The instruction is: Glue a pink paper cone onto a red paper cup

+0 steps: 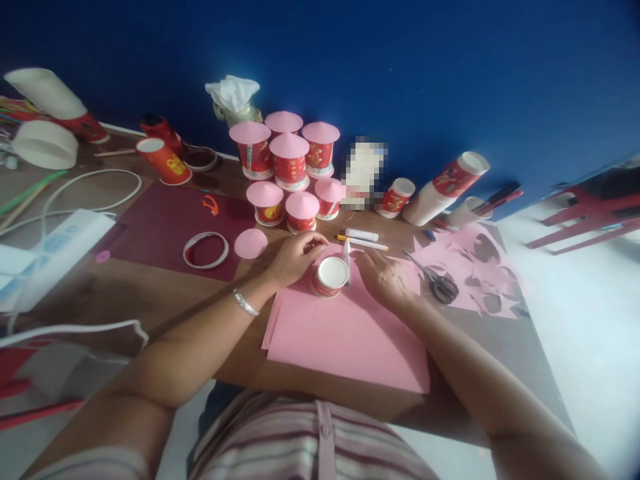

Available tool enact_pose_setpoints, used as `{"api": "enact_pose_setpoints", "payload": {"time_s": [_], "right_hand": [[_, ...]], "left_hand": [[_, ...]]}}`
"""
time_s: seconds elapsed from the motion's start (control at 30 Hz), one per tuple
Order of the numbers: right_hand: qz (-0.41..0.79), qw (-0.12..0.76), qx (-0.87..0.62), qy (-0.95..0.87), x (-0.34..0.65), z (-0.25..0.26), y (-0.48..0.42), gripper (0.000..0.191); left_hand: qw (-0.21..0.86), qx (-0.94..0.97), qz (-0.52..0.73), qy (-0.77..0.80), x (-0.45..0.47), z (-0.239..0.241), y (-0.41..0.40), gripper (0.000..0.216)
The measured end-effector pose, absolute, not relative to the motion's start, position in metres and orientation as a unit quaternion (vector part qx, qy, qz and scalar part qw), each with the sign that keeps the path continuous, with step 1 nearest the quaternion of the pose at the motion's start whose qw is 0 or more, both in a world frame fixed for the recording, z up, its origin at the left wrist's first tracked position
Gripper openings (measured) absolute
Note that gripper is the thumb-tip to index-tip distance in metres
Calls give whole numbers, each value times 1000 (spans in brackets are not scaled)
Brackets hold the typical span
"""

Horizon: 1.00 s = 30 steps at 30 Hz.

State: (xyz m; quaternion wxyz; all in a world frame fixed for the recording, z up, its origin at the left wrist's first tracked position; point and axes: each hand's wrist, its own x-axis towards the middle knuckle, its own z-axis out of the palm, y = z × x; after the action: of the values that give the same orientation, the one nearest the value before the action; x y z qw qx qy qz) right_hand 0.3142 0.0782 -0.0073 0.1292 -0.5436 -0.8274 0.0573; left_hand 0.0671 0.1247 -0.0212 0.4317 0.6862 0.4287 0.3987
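Observation:
A small red paper cup (332, 275) with its white round end facing up sits on a stack of pink paper (345, 333). My left hand (299, 257) hovers at the far left edge of the sheets, its fingers loosely curved with a gap at the thumb. On the other side, my right hand (387, 277) lies low over the paper, fingers stretched forward, somewhat blurred. A slim white tube (347, 252) stands beside the cup, between both hands and apart from them. Beyond lie an orange-yellow pen (367, 243) and a white marker (361, 235).
Several red cups with pink cone tops (290, 163) stand behind. Scissors (443, 287) lie on pink scraps (487, 273) at right. At left are a tape roll (205, 267), a pink disc (251, 244), an orange cutter (212, 205) and white cable (90, 175). A blue wall (400, 80) closes the back.

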Motion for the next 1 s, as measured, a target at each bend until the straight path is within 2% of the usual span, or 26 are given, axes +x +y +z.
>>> {"api": "enact_pose_setpoints", "payload": {"time_s": [0.1, 0.2, 0.27, 0.4, 0.47, 0.6, 0.67, 0.77, 0.87, 1.0], "right_hand": [[40, 70, -473, -877, 314, -3, 83, 45], [41, 69, -453, -888, 314, 0, 89, 25], [32, 72, -451, -889, 314, 0, 92, 19], [6, 68, -440, -895, 315, -5, 91, 28], [-51, 69, -411, -908, 318, -8, 90, 30], [-258, 116, -309, -908, 324, -7, 95, 24], [-287, 149, -304, -896, 323, -4, 104, 24], [-250, 180, -323, -895, 314, -2, 120, 25], [-215, 191, -324, -901, 302, -4, 133, 21], [-110, 229, -366, -895, 298, -12, 132, 20]], "left_hand": [[433, 689, 390, 431, 67, -23, 125, 18], [436, 692, 373, 438, 67, -25, 126, 18], [434, 694, 368, 440, 67, -25, 126, 18], [442, 694, 355, 444, 66, -23, 124, 20], [451, 690, 346, 448, 66, -22, 124, 22], [489, 673, 345, 434, 67, -18, 130, 30], [537, 646, 348, 416, 71, -14, 135, 36], [630, 601, 343, 352, 79, -5, 143, 46], [684, 561, 339, 319, 89, 3, 148, 44], [660, 546, 395, 332, 98, 5, 154, 44]]}}
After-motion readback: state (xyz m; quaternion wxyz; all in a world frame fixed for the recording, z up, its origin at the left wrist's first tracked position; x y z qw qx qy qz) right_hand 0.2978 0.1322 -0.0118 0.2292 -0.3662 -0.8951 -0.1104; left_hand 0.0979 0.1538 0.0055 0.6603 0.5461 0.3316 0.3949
